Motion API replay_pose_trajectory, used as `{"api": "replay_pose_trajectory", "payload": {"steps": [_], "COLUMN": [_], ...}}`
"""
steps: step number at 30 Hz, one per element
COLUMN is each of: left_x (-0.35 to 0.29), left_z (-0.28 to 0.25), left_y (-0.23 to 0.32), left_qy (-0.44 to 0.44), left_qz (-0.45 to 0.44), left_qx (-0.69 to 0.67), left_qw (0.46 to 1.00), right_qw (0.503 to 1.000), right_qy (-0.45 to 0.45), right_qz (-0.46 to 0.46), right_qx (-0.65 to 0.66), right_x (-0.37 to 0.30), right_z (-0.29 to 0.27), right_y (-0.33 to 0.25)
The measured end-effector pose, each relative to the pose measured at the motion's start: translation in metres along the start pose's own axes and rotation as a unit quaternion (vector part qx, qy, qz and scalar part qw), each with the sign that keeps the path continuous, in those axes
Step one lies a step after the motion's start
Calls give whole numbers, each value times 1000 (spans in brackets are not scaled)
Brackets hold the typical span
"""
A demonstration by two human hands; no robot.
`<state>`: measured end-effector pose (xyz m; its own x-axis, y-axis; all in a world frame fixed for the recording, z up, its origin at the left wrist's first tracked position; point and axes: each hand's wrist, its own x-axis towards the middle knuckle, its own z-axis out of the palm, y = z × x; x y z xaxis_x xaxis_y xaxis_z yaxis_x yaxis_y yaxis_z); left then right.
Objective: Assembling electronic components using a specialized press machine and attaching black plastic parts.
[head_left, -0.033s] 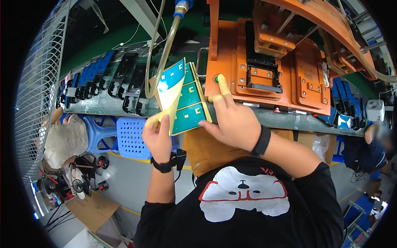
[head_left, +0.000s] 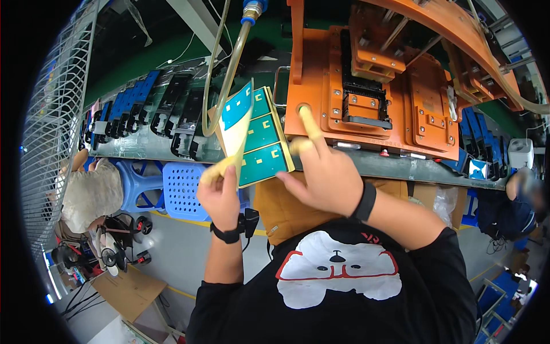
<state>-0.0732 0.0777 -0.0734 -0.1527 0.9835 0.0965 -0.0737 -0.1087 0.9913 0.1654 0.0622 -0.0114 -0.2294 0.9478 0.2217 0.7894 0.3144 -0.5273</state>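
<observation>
My left hand (head_left: pixel 220 192), with yellow finger covers, pinches the lower edge of a peeled-back sheet (head_left: pixel 239 133). Its pale yellow back faces partly toward me, and teal label pieces show near its raised top. Beneath it lies a stack of sheets (head_left: pixel 262 133) bearing teal rectangular labels with small cut-outs. My right hand (head_left: pixel 329 175) holds nothing, its fingers apart. The covered index fingertip rests over the green button (head_left: pixel 302 108) on the orange press fixture (head_left: pixel 312 74), hiding most of it. My right thumb is by the stack's lower right corner.
Black and blue plastic frames (head_left: pixel 133 102) line the bench at left, with more blue parts (head_left: pixel 478 137) at right. A clear hose (head_left: pixel 234 63) hangs above the sheets. A blue stool (head_left: pixel 183 192) stands below the bench. Other people sit at both sides.
My right index fingertip has shifted slightly left, onto the green button, covering more of it. The lifted sheet in my left hand has tilted a little.
</observation>
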Motion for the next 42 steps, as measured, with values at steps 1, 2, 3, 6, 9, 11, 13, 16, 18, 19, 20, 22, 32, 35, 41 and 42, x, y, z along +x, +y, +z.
{"api": "replay_pose_trajectory", "payload": {"steps": [1,2,3,6,9,11,13,16,18,19,20,22,32,35,41,42], "left_x": [-14,-26,-39,-63,-94,-92,-89,-81,-71,-71,-72,-81,-98,-93,-65,-59], "left_z": [1,1,-1,27,43,37,41,65,86,94,101,103,146,141,130,121], "left_y": [11,21,21,43,35,37,38,41,52,64,62,66,53,49,52,50], "left_qy": [-5,-67,-114,-303,-336,-345,-352,-183,-175,-202,-218,-212,-335,-287,-242,-241], "left_qz": [83,91,129,181,193,173,161,176,242,248,249,222,177,89,44,73], "left_qx": [31,19,49,107,155,149,135,215,239,279,275,252,111,37,-178,-126], "left_qw": [996,993,984,929,909,910,912,943,924,906,903,918,919,953,953,960], "right_qw": [996,977,935,628,636,617,604,858,935,956,959,967,979,950,680,654], "right_qy": [47,18,-34,-83,-129,-94,-56,23,92,117,128,126,142,172,399,404], "right_qz": [-50,-5,107,248,260,280,296,171,39,-8,-32,-48,-2,4,463,556], "right_qx": [59,210,335,733,715,730,737,484,342,270,251,214,143,260,404,317], "right_x": [-12,-22,-29,-24,-35,-42,-49,-68,-71,-75,-79,-86,-147,-185,-448,-517], "right_z": [-1,4,12,38,47,46,41,26,10,8,7,-8,-70,-82,-35,-3], "right_y": [-2,-2,-4,-4,0,-1,5,13,15,18,20,17,45,68,218,247]}}
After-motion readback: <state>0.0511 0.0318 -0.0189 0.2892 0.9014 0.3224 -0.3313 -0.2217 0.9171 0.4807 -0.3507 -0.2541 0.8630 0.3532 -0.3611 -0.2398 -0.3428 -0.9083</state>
